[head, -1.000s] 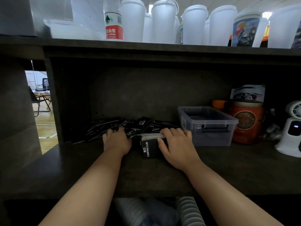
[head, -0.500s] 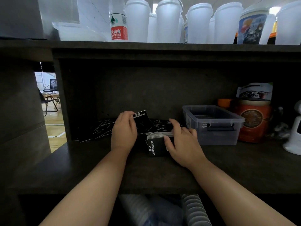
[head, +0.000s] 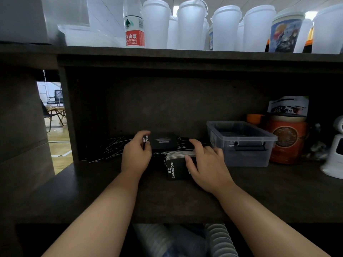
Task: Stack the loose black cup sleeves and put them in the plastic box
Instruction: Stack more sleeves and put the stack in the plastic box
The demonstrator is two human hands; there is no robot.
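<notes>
Left hand (head: 136,154) pinches one sleeve (head: 163,142); right hand (head: 205,165) grips stack (head: 176,166). We square edges w/ stack before dropping it on.

My left hand (head: 136,154) and right hand (head: 205,166) work in a low recess, roofed by the upper shelf (head: 185,58) and closed behind by the dark back panel (head: 176,106). A side wall (head: 67,115) shuts off the left. Loose cup sleeves (head: 111,147) litter the rear left of the tabletop (head: 167,199), and the stack of sleeves (head: 176,166) stands between my hands. Just right of my right hand sits the plastic box (head: 241,143), open on top, with room above its rim. Beyond it an orange-red canister (head: 286,141) and a white device (head: 336,154) block the right end. The front strip of tabletop lies bare
</notes>
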